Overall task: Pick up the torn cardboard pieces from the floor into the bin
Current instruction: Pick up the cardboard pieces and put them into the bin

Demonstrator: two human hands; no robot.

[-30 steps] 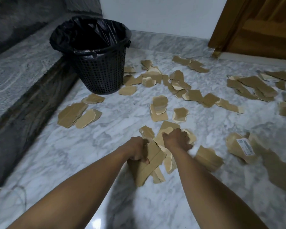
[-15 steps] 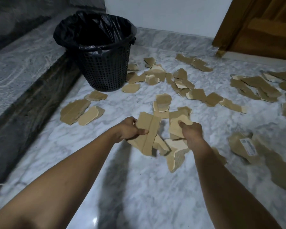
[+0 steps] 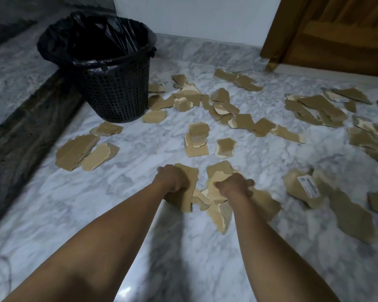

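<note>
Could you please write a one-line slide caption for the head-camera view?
Left hand and right hand each grip torn cardboard pieces over the marble floor, black bin ahead left.

We are stretching both bare forearms forward — our left hand (image 3: 172,179) and right hand (image 3: 234,187) are each clutching torn brown cardboard pieces (image 3: 218,171), knuckles up.

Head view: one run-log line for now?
left hand: grips cardboard piece | right hand: grips cardboard pieces | bin: upright | floor: scraps scattered

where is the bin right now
In the head view the bin stands upper left, beside the dark step, with cardboard pieces scattered just right of its base.
</note>
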